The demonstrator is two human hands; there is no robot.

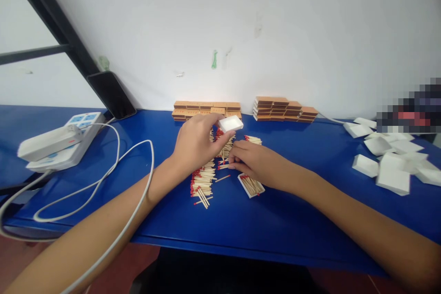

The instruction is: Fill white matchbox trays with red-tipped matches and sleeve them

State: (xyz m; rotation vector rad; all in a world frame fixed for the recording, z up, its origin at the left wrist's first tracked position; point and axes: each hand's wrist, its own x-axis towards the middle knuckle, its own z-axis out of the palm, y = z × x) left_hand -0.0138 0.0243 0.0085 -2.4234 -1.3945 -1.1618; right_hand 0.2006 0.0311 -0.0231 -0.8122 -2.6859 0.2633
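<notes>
My left hand [198, 138] holds a small white matchbox tray [230, 123] between thumb and fingers, tilted above the matches; its visible inside looks bare. Just right of it, my right hand [248, 156] is closed, fingertips pinched down at the loose red-tipped matches [223, 166]; what lies between them is hidden. A long pile of matches [203, 179] runs below and beside my left hand. Under my right wrist, a second white tray [253, 187] full of matches rests on the table. More matches [254, 139] lie behind my right hand.
Stacked brown matchboxes [193, 111] and another matchbox stack [284, 109] stand along the wall. Several white trays [394, 174] are heaped at right. On the left are a power strip [65, 142], a leaning phone [112, 94] and a white cable [151, 156] crossing my left forearm.
</notes>
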